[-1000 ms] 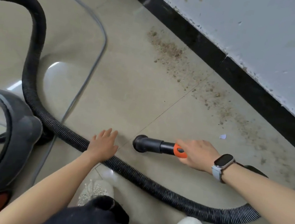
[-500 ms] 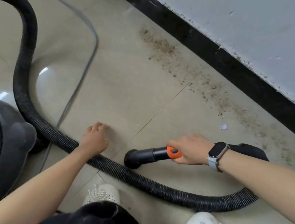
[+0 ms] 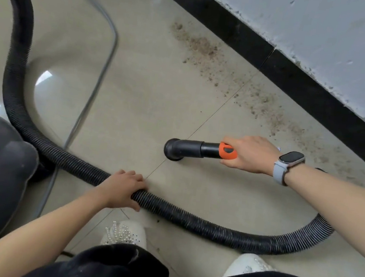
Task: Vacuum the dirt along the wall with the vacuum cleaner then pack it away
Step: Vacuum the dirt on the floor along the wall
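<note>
Right hand (image 3: 249, 154) fingers clamped on the orange-collared nozzle (image 3: 189, 149), mouth down on the floor (image 3: 135, 100), near the dirt (image 3: 246, 93) strung along the wall (image 3: 326, 41). Left hand (image 3: 122, 188) fingers curl over the ribbed hose (image 3: 212, 228); vacuum cleaner (image 3: 0, 173) sits near-left.

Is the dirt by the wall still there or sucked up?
Still there. The brown dirt lies strewn beside the black baseboard, and the nozzle sits apart from it.
</note>
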The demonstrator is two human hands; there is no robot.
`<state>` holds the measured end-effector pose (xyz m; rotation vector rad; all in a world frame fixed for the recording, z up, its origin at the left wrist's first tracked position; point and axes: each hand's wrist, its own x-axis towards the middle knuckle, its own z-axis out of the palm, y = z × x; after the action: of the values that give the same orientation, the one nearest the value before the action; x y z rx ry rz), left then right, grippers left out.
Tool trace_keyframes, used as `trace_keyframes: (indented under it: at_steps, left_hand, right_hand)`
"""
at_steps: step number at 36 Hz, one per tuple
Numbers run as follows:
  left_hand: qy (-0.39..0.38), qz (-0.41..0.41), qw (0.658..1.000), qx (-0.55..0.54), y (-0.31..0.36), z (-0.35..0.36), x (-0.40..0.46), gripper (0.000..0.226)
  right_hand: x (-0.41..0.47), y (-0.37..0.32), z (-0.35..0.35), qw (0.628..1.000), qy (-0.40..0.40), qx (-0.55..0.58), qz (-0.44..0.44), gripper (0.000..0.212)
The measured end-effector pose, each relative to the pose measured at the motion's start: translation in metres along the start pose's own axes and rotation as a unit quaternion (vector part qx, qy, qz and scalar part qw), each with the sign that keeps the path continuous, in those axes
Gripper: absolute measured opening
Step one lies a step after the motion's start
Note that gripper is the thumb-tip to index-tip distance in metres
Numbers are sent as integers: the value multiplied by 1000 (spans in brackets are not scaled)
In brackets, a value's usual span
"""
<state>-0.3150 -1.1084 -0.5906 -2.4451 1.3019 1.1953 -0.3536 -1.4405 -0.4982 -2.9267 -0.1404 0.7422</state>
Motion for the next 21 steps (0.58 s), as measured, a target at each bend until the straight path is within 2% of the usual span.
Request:
trace_keyframes:
  at_steps: [6, 11, 14, 17, 21]
  left_hand:
    - [124, -76, 989, -37, -17, -24, 22, 62]
    - [219, -145, 963, -64, -42, -43, 31, 61]
    - [255, -151, 947, -124, -46, -48, 41, 65]
    - [273, -136, 939, -160, -42, -51, 49, 65]
    - [301, -118, 930, -174, -42, -42, 46, 57]
  right_hand:
    - [-7, 7, -13, 998, 52, 36, -29, 34]
    - [-18, -10, -13, 994, 28, 18, -100, 37]
    - [-21, -31, -9, 986, -1, 1, -164, 26]
    - [-21, -60, -1, 968, -54, -89, -227, 15]
    - [-15, -75, 0, 933, -106, -215, -269, 23]
